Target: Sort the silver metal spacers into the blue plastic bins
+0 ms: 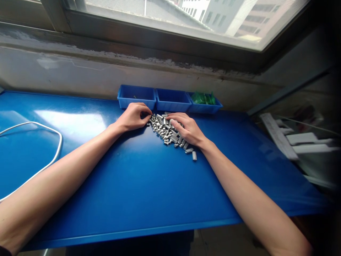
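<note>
Two bare forearms are reaching up from the lower corners across the blue surface [138,192]. Left hand [133,116] is curling, fingertips pinching at the edge of the small metal cylinders [166,131] heaped mid-frame; right hand [186,128] is lying open and flat over them. Loose cylinders could be rolling off toward the near edge. Behind are sitting three blue bins [170,101]: the right one is holding green pieces [204,98], the others are looking nearly empty.
</note>
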`<state>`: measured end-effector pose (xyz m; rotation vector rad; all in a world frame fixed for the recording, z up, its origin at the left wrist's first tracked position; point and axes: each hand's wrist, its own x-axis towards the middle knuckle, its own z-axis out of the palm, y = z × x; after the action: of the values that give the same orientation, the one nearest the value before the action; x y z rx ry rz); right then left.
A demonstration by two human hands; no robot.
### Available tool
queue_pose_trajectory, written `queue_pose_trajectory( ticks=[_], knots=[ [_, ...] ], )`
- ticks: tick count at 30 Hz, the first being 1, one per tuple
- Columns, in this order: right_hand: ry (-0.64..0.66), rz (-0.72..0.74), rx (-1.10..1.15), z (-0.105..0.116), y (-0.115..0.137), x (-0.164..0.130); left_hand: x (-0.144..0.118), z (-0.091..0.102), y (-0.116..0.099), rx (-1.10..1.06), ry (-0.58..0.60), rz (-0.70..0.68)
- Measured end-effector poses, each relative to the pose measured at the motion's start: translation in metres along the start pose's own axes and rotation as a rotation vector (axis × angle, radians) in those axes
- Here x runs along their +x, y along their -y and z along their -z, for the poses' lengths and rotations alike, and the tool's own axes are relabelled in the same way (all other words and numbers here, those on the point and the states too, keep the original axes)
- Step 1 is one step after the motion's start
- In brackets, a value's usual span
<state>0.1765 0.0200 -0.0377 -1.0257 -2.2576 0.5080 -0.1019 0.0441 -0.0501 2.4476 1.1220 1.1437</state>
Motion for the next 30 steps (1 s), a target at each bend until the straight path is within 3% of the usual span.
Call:
queue_pose_trajectory(
  ticks=[17, 30],
  knots=[
    [-0.008, -0.004, 0.014, -0.0013, -0.0008, 0.0006, -0.0022, -0.001, 0.0024, 0.067, 0.027, 0.012],
    [0.007, -0.026, 0.009, 0.0011, 0.0027, 0.0004, -0.0003, 0.0008, 0.0008, -0.05, -0.043, 0.021]
  ],
)
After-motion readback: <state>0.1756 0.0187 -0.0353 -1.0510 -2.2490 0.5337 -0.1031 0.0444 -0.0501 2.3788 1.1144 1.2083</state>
